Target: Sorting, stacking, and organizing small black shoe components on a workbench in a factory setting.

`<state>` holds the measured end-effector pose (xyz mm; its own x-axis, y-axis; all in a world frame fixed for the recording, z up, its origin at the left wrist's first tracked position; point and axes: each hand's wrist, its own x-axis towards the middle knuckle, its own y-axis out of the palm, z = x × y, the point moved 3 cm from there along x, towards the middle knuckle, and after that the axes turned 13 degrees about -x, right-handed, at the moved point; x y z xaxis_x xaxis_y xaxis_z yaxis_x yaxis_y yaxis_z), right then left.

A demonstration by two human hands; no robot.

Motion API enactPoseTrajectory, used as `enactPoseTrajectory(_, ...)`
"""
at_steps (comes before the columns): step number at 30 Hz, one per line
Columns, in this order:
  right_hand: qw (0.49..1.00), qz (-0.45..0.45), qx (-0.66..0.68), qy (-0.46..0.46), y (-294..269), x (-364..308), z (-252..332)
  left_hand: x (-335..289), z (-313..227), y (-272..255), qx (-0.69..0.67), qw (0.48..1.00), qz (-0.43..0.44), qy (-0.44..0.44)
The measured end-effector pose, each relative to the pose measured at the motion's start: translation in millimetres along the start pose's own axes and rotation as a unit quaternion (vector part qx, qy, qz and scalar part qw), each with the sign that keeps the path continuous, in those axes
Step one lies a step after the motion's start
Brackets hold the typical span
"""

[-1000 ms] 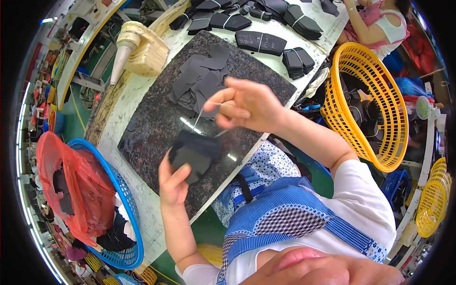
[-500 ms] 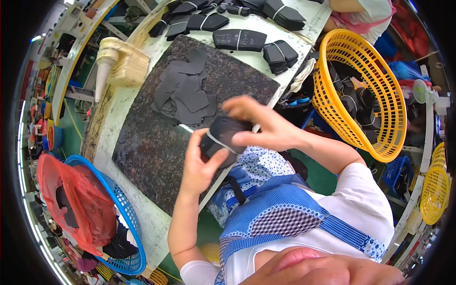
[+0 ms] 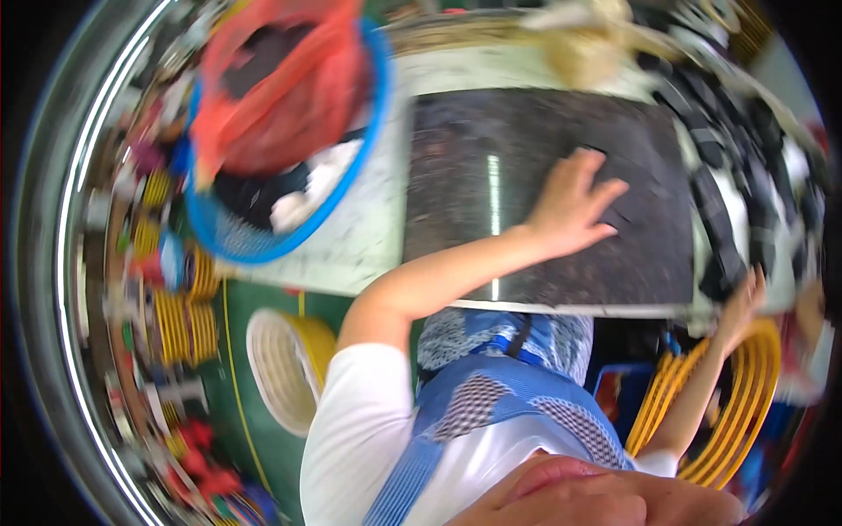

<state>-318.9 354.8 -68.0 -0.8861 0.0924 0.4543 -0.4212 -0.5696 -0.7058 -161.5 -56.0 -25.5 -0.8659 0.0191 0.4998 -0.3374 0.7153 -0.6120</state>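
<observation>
My left hand (image 3: 574,206) is over the dark speckled slab (image 3: 456,193), fingers spread and palm down. Dark flat pieces (image 3: 619,216) show faintly by its fingertips; blur and the slab's own dark colour hide most of their outline. My right hand (image 3: 744,302) is stretched far out to the right, by the table's edge. Its fingers point away from me, and I see nothing held in them. Just beyond it, banded black bundles (image 3: 721,223) lie in rows on the pale tabletop.
A blue basket (image 3: 379,114) with a red plastic bag (image 3: 289,114) stands at the left of the table. A yellow basket (image 3: 649,408) is below my right arm. A white-and-yellow tub (image 3: 285,368) stands on the green floor. A pale yellowish container (image 3: 583,53) sits at the back.
The view has swung round to the left. My hands have parted: the banded black bundle is no longer between them. The left went onto the slab, the right out to the far right.
</observation>
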Motion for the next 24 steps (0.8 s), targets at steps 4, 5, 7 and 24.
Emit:
enactPoseTrajectory(4,0.996,-0.008,0.083,-0.038,-20,1,77,21,21,31,0.033,0.997,-0.066,0.019)
enactPoseTrajectory(5,0.990,0.002,0.128,-0.058,-15,2,91,25,26,39,0.049,0.996,-0.072,0.012)
enactPoseTrajectory(7,0.977,0.028,0.140,-0.159,-16,1,133,30,13,35,0.056,0.996,-0.064,0.015)
enactPoseTrajectory(24,0.406,0.388,0.472,-0.679,-72,-144,557,-189,0,-434,0.359,0.873,-0.296,-0.145)
